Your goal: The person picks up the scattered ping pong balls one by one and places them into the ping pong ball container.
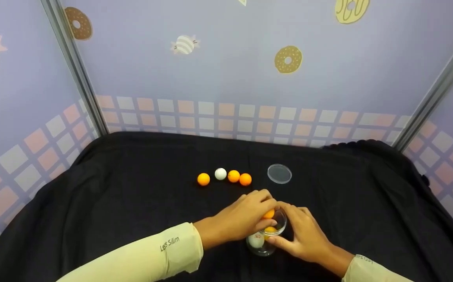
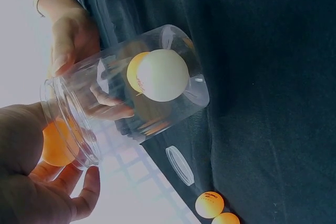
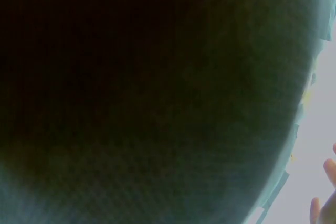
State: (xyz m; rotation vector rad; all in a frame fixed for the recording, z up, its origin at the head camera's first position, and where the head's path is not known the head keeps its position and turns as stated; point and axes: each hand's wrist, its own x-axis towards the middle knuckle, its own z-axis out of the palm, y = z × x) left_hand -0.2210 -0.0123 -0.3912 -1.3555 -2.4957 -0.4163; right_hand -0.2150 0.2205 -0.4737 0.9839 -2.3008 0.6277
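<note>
A clear jar (image 1: 261,252) is in front of me, its mouth uncovered. My right hand (image 1: 307,237) grips it round the side, with the thumb toward me. At the mouth, my left hand (image 1: 244,216) holds an orange ping-pong ball (image 2: 56,144) by its fingers. A white ping-pong ball (image 2: 165,75) and another orange ping-pong ball (image 2: 134,72) lie inside, toward the jar's bottom in the left wrist view. Whether the jar touches the cloth is hard to tell. Dark, blurred fabric fills most of the right wrist view, with some fingertips (image 3: 329,170) at its right edge.
Beyond the hands, a loose row on the black cloth (image 1: 152,203) has a white ball (image 1: 220,174) and three orange balls, the leftmost orange ball (image 1: 203,179) slightly apart. Right of them lies a round clear lid (image 1: 279,174). A patterned wall (image 1: 226,74) stands behind.
</note>
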